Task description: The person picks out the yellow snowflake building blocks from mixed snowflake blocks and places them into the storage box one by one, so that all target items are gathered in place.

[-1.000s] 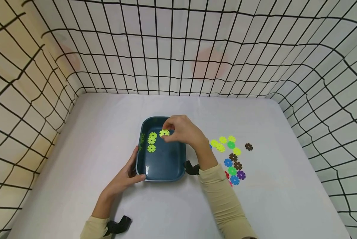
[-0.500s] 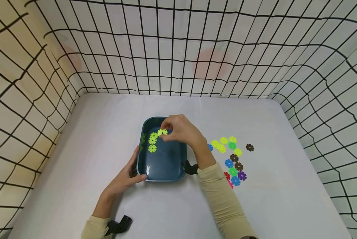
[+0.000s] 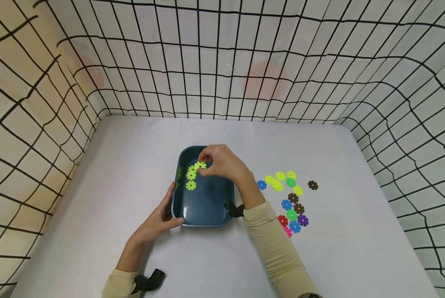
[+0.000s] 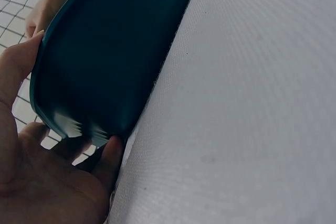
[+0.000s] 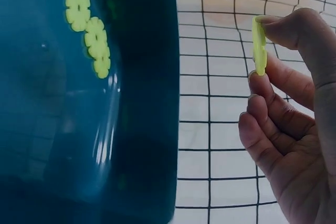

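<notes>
A dark blue-green plastic tray [image 3: 207, 203] stands on the white table. My left hand [image 3: 157, 221] grips its near left corner; in the left wrist view the thumb lies on the rim of the tray [image 4: 113, 40] and the fingers reach along the outer wall. Over the tray's far part, my right hand [image 3: 226, 164] pinches a yellow-green notched plastic disc [image 5: 259, 45] between thumb and fingertips, edge-on in the right wrist view. Below it, three matching yellow-green discs [image 3: 191, 176] lie in a column on the tray floor, the upper two touching or overlapping.
Right of the tray lie loose notched discs: several yellow-green ones [image 3: 276, 184], blue [image 3: 261, 185], brown [image 3: 312, 185], green [image 3: 291, 215], purple [image 3: 302, 220], red [image 3: 283, 220] and pink [image 3: 288, 231]. Black wire mesh [image 3: 207, 74] rises behind the table and along both sides.
My right hand has moved slightly left with the disc, bringing it close to the top of the column in the tray. The left hand keeps its hold on the tray.
</notes>
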{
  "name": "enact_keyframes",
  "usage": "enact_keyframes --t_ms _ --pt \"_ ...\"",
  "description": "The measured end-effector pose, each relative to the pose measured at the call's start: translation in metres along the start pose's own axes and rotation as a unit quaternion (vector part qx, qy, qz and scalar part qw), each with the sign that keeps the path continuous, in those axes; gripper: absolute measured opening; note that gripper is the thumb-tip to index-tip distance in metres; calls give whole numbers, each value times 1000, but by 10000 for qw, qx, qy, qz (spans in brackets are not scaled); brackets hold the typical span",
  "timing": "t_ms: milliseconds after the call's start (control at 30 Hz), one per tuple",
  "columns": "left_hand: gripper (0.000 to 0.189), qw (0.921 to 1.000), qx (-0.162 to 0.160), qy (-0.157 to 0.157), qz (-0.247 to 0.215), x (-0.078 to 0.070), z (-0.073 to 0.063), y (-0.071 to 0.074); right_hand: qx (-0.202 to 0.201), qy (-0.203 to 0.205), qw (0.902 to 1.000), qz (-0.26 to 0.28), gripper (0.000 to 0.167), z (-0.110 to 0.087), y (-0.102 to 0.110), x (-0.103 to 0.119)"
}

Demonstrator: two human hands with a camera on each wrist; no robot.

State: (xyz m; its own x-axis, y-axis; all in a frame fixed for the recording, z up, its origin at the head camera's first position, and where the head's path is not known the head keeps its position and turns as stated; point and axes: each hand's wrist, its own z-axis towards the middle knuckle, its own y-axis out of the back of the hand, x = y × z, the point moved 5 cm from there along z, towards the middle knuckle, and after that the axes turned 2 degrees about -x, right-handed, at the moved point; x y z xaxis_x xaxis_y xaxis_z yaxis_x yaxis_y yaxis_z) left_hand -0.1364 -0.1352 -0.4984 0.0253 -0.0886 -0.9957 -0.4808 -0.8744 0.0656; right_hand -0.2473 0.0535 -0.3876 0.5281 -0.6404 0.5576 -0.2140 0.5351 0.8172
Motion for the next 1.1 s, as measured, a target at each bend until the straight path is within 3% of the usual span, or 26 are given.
enact_keyframes --t_ms 433,1100 --pt "101 10000 6 -25 18 1 0 0 138 53 9998 115 26 11 -13 -5" --pt "101 10000 33 -6 -12 1 0 0 456 -284 9985 -71 33 17 -36 -26"
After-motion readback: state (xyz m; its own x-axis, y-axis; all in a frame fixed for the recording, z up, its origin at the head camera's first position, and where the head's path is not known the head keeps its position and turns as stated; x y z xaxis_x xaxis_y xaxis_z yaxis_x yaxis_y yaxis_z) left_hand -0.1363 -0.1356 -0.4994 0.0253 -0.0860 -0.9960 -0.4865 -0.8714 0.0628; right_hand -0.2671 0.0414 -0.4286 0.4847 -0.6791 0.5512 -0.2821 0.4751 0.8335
